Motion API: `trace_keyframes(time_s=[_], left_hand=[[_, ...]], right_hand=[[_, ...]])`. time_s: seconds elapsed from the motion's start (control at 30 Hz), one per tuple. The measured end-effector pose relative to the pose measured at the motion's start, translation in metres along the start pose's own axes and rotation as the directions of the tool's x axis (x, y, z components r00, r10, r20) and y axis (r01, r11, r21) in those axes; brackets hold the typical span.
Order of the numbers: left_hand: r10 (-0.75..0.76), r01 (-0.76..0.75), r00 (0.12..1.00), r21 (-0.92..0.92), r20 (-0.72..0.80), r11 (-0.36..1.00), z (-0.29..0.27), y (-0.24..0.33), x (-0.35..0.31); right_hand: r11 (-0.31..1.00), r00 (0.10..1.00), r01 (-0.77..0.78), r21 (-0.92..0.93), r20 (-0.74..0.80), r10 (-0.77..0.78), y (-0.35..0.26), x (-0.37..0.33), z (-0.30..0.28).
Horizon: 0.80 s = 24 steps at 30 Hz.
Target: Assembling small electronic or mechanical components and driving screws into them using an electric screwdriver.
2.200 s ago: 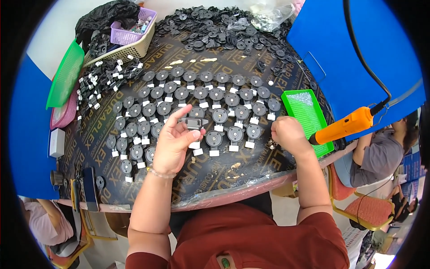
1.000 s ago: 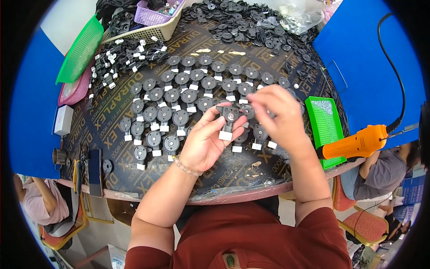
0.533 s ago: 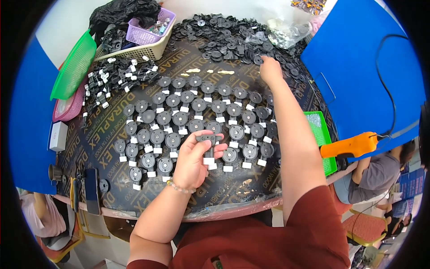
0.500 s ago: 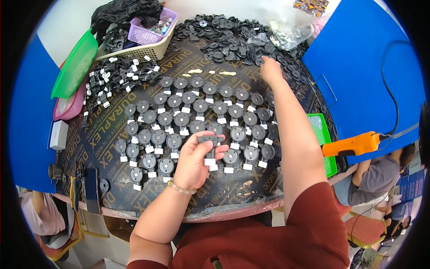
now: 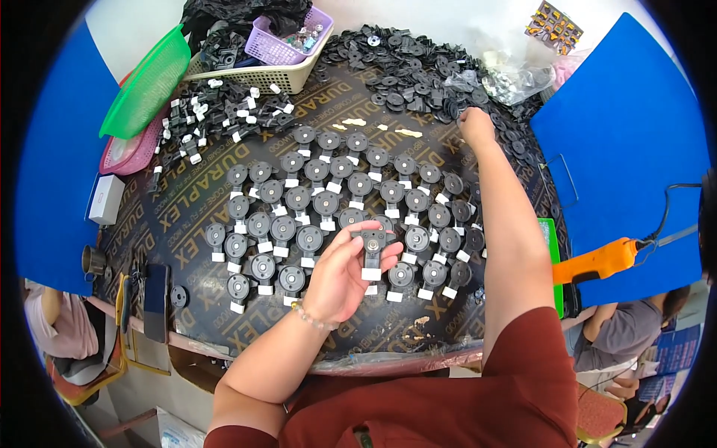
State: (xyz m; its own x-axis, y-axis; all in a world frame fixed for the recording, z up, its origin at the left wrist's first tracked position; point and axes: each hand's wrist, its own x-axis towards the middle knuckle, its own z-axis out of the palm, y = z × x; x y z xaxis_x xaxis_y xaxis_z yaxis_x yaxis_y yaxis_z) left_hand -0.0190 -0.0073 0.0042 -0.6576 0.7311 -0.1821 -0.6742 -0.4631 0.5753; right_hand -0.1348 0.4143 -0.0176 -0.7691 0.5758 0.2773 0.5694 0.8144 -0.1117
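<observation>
Head view: left hand (image 5: 336,282) pinching black part (image 5: 371,258), white end toward wearer. Ahead-right of that grip, right hand (image 5: 477,128) at disc pile (image 5: 407,67); can't tell if grasping anything. Risk: tilting the part could spill its metal piece (image 5: 373,244), if loose. Earliest frame: right hand was beside green tray (image 5: 553,243), nearer wearer.

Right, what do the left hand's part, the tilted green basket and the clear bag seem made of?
Part: probably plastic, matte black; its white end looks plastic, smooth, opaque; its round centre may be metal, from its silvery glint.
Green basket: likely moulded plastic, evenly coloured.
Clear bag: apparently plastic film, glossy, creased, see-through.
</observation>
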Motion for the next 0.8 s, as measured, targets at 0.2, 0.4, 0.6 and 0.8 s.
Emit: trace_keyframes(time_s=[0.2,0.4,0.6,0.8], left_hand=[[0.022,-0.022,1.0,0.004,-0.02,1.0,-0.003,-0.003,0.002],[0.024,-0.024,0.999,-0.014,0.021,1.0,-0.004,-0.003,-0.001],[-0.025,0.028,0.996,-0.028,0.082,0.999,-0.003,-0.01,-0.003],[-0.04,0.043,0.993,-0.025,0.114,0.999,-0.007,-0.014,-0.002]], right_hand=[[0.683,0.994,0.105,0.723,-0.051,-0.098,-0.082,-0.108,-0.089],[0.45,0.922,0.273,0.85,-0.098,-0.373,-0.11,-0.24,-0.141],[0.454,0.942,0.266,0.851,-0.129,-0.309,-0.092,-0.293,-0.129],[0.367,0.914,0.37,0.853,-0.265,-0.306,-0.09,-0.308,-0.112]])
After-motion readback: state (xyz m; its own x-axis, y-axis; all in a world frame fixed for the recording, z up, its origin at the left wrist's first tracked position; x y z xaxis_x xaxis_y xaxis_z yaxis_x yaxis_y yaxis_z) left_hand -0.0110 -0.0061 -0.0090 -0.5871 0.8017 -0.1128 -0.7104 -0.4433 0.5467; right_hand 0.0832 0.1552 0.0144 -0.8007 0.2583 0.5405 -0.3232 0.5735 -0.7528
